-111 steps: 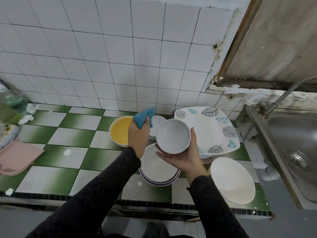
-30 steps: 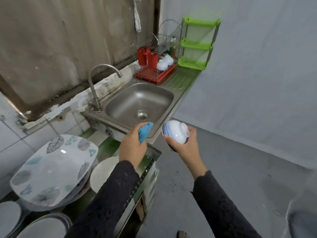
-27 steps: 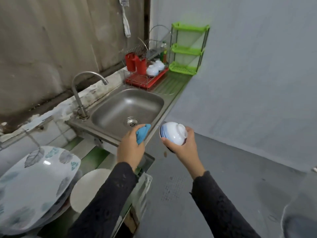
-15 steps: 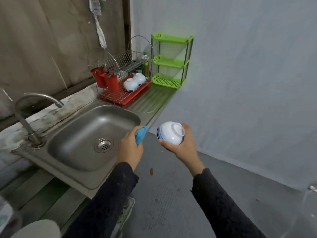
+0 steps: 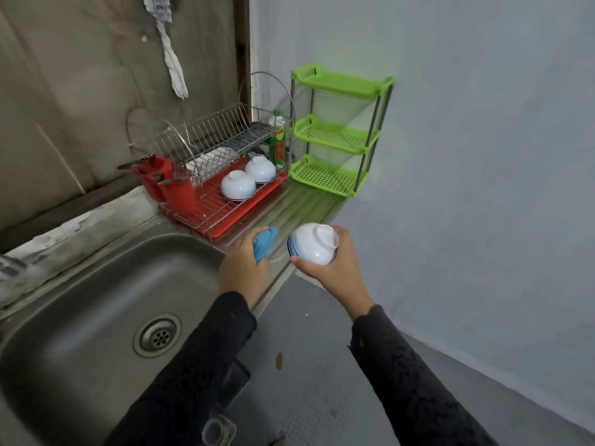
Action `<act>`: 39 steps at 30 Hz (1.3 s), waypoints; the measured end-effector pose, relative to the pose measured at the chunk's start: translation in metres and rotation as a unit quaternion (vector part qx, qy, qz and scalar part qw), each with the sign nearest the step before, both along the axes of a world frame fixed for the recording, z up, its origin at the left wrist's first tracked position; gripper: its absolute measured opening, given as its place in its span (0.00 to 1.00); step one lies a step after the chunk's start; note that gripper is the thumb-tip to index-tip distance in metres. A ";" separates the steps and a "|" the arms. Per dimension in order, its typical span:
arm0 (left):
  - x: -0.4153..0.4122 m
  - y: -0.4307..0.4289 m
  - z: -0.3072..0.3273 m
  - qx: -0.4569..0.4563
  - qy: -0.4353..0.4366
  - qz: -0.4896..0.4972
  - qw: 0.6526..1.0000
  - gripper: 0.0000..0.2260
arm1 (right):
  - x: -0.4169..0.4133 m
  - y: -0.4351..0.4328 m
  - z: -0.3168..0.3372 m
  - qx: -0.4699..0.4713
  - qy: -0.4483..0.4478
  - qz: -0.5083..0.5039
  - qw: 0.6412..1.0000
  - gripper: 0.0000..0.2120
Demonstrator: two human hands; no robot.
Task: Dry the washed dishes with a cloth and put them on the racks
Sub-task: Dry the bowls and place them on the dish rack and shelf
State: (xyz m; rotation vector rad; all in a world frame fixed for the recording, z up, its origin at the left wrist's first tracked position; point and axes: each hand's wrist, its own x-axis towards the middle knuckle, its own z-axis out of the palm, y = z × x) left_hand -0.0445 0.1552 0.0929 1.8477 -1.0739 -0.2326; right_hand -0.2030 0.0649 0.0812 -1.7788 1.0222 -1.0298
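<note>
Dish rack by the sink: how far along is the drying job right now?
Done: two white bowls sit upside down on the dish rack. In hand: the right hand carries a third bowl, inverted, short of the rack; the left hand grips the blue cloth. Left: setting this bowl down. Other dishes are out of view.

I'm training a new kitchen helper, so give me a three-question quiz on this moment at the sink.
1. True or false: the right hand holds the small white blue-rimmed bowl with its foot up.
2. How many white bowls already sit on the wire dish rack with the red tray?
3. Which does the left hand grip? A. a sponge B. a crumpled blue cloth C. a spoon

Key: 1 true; 2 two, upside down; 3 B.
</note>
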 end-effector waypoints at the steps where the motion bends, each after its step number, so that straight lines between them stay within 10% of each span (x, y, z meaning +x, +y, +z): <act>1: 0.009 -0.021 0.002 -0.002 0.008 0.000 1.000 0.22 | 0.008 -0.022 0.003 -0.003 -0.003 0.002 1.000 0.37; 19: 0.060 -0.096 -0.036 0.001 0.063 0.241 0.969 0.23 | 0.147 -0.188 -0.039 0.095 0.050 0.224 0.969 0.51; 28: 0.078 -0.064 -0.051 0.048 -0.022 0.403 0.913 0.24 | 0.247 -0.193 -0.029 0.057 0.104 0.379 0.918 0.48; 39: 0.112 -0.048 -0.051 0.080 0.001 0.423 0.902 0.21 | 0.317 -0.181 -0.044 -0.102 0.206 0.343 0.911 0.49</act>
